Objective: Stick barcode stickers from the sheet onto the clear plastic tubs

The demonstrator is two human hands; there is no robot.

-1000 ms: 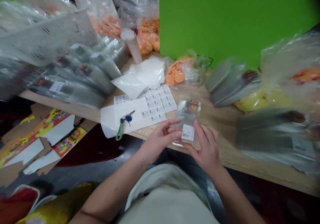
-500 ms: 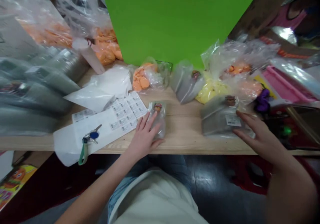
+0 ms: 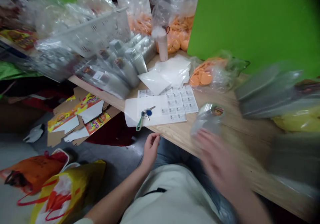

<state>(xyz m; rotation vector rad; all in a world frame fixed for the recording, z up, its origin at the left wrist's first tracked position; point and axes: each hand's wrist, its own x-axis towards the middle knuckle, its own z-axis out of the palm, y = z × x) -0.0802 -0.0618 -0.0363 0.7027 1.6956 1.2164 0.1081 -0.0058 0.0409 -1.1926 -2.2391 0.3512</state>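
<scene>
My left hand [image 3: 151, 148] is just off the table's front edge, its fingers curled and the thumb against them. What they hold, if anything, is hidden. My right hand [image 3: 216, 160] is smeared by motion at the near side of a small clear plastic packet [image 3: 207, 117] with a brown and red label. Whether it grips or only touches the packet I cannot tell. Left of the packet lie printed sticker sheets [image 3: 175, 108]. A bunch of keys [image 3: 147, 113] with a green strap rests on the white sheet [image 3: 132, 112].
At the left stand packed clear packets [image 3: 107, 77] and a white plastic basket [image 3: 90, 33]. White bags [image 3: 170, 72], a bag of orange discs [image 3: 206, 73] and a pink bottle [image 3: 163, 45] are farther back. More grey packets [image 3: 265, 90] lie right. Yellow and orange bags [image 3: 75, 190] sit on the floor.
The view has swung left. My left hand has left the small packet, its fingers now curled by the table edge. My right hand has moved from the right-hand stack to the small packet.
</scene>
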